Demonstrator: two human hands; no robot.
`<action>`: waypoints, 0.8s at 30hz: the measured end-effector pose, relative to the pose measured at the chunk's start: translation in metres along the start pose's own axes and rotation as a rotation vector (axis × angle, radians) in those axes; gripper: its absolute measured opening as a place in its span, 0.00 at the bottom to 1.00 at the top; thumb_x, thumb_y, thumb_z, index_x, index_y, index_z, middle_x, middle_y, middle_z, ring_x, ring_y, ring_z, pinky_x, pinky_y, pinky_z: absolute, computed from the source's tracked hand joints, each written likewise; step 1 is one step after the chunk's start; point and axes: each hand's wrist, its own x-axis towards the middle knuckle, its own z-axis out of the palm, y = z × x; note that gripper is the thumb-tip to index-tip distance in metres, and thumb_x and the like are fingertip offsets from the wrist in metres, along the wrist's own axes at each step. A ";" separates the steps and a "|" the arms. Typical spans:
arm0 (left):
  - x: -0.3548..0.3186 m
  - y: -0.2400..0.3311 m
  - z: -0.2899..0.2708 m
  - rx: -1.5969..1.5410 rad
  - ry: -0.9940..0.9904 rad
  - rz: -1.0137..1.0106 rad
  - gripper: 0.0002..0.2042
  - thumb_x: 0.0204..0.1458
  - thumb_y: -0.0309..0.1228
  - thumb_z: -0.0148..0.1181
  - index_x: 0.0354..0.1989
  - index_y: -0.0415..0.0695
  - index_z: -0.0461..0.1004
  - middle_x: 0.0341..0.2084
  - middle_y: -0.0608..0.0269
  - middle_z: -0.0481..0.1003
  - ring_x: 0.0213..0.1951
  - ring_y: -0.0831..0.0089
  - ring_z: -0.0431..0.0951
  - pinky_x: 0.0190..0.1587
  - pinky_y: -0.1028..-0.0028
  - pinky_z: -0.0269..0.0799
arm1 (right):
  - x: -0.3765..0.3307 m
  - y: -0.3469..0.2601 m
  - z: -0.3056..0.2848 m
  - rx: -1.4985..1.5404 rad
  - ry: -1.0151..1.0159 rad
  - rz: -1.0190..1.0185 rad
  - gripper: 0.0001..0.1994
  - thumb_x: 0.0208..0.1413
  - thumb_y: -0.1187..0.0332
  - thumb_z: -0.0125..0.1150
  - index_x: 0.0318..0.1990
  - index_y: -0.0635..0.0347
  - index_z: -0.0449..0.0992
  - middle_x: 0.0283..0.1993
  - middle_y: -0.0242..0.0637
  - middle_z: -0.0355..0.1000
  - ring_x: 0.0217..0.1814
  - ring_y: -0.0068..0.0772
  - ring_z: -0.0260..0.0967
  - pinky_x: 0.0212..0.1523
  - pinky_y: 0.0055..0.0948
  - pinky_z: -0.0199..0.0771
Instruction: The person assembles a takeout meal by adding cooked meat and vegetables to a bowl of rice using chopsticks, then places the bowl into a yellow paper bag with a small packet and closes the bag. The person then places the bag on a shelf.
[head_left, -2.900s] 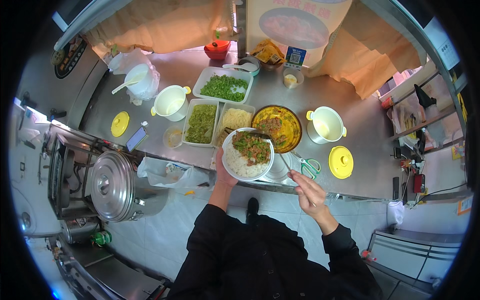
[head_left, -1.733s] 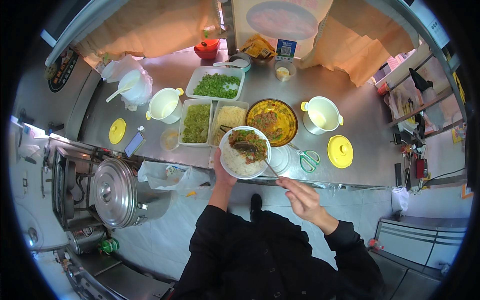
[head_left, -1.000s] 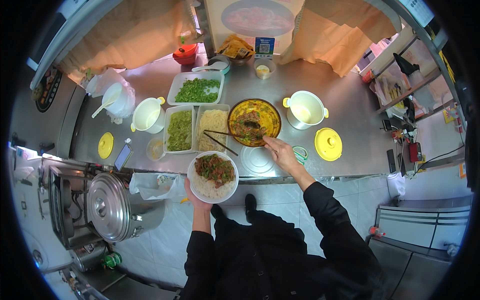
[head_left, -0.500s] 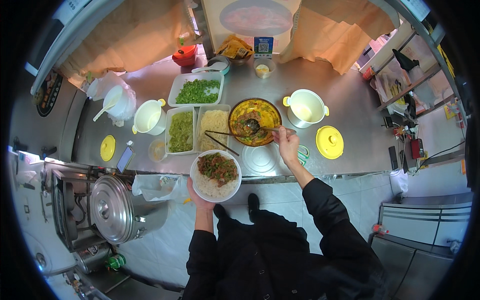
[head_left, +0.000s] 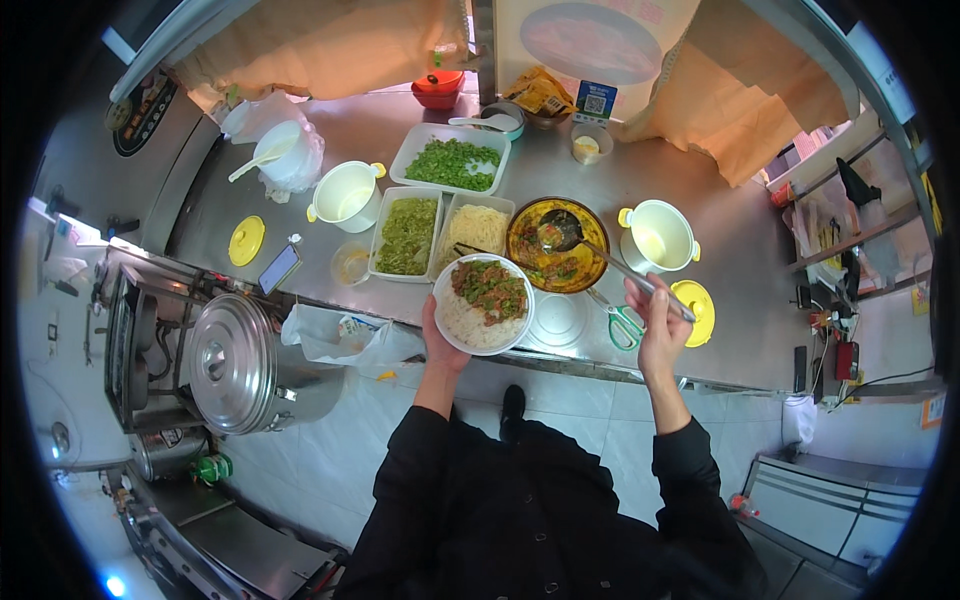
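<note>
My left hand is closed on the side of a white bowl, holding it over the counter's front edge. White rice fills its near side, with a brown meat and green vegetable topping on the far side. In my right hand is the long metal handle of a ladle. Its dark head rests inside a yellow patterned bowl of saucy meat mixture. Dark chopsticks lie by the noodle tub, partly hidden behind the white bowl.
Tubs of chopped greens, green vegetable and noodles stand together. White pots flank them, with yellow lids nearby. Green-handled scissors lie beside a clear round lid. A phone leans at the left edge.
My right hand has drawn back from the yellow bowl, showing more ladle handle. The white bowl now overlaps the noodle tub's near end and covers more of the chopsticks. The whole view has shifted.
</note>
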 end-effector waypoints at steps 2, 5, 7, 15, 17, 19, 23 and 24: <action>0.002 -0.001 0.011 0.003 -0.031 0.002 0.36 0.59 0.59 0.44 0.70 0.47 0.59 0.65 0.53 0.64 0.65 0.51 0.65 0.65 0.50 0.63 | -0.019 -0.011 0.002 -0.035 -0.087 -0.072 0.19 0.71 0.68 0.46 0.59 0.79 0.66 0.51 0.53 0.75 0.52 0.39 0.77 0.51 0.30 0.80; 0.005 -0.002 0.019 0.026 -0.050 0.008 0.36 0.60 0.59 0.44 0.70 0.47 0.59 0.65 0.53 0.64 0.65 0.52 0.65 0.65 0.51 0.63 | -0.042 -0.020 0.007 -0.211 -0.316 -0.254 0.16 0.67 0.74 0.50 0.56 0.77 0.71 0.52 0.52 0.76 0.51 0.40 0.78 0.52 0.35 0.80; 0.008 -0.004 0.019 0.025 -0.058 0.001 0.36 0.60 0.59 0.44 0.70 0.46 0.59 0.65 0.53 0.64 0.65 0.52 0.66 0.66 0.51 0.63 | -0.046 -0.020 0.010 -0.385 -0.475 -0.433 0.15 0.64 0.77 0.53 0.55 0.76 0.73 0.52 0.52 0.77 0.50 0.42 0.79 0.51 0.36 0.79; 0.010 -0.007 0.009 -0.001 -0.073 -0.022 0.36 0.60 0.59 0.44 0.70 0.46 0.59 0.66 0.52 0.64 0.65 0.51 0.65 0.66 0.51 0.63 | -0.049 -0.018 0.007 -0.472 -0.541 -0.599 0.15 0.61 0.80 0.54 0.55 0.75 0.73 0.51 0.53 0.77 0.50 0.45 0.79 0.51 0.34 0.79; 0.009 -0.008 0.015 -0.029 -0.088 -0.041 0.36 0.60 0.59 0.44 0.70 0.47 0.59 0.66 0.52 0.64 0.65 0.51 0.65 0.66 0.51 0.62 | -0.052 -0.015 0.008 -0.305 -0.427 -0.401 0.15 0.64 0.78 0.52 0.55 0.77 0.72 0.51 0.53 0.77 0.51 0.45 0.79 0.53 0.34 0.78; 0.010 -0.009 0.017 -0.053 -0.090 -0.047 0.36 0.59 0.60 0.44 0.70 0.48 0.59 0.66 0.53 0.64 0.65 0.51 0.65 0.66 0.50 0.62 | -0.054 -0.001 0.005 -0.100 -0.273 -0.165 0.18 0.70 0.70 0.48 0.58 0.79 0.68 0.52 0.56 0.75 0.53 0.44 0.77 0.54 0.35 0.79; 0.009 -0.009 0.011 -0.037 -0.029 0.030 0.37 0.58 0.61 0.45 0.70 0.48 0.58 0.67 0.53 0.63 0.65 0.51 0.64 0.67 0.50 0.60 | -0.019 0.006 0.004 0.155 0.122 0.065 0.20 0.71 0.64 0.47 0.58 0.77 0.66 0.50 0.55 0.75 0.54 0.42 0.77 0.51 0.33 0.81; 0.006 -0.009 0.008 -0.056 -0.040 0.028 0.37 0.58 0.61 0.45 0.70 0.48 0.58 0.67 0.54 0.62 0.65 0.51 0.64 0.67 0.50 0.60 | -0.007 0.022 0.000 0.208 0.183 0.142 0.20 0.70 0.64 0.48 0.57 0.76 0.67 0.49 0.54 0.75 0.53 0.41 0.77 0.51 0.32 0.81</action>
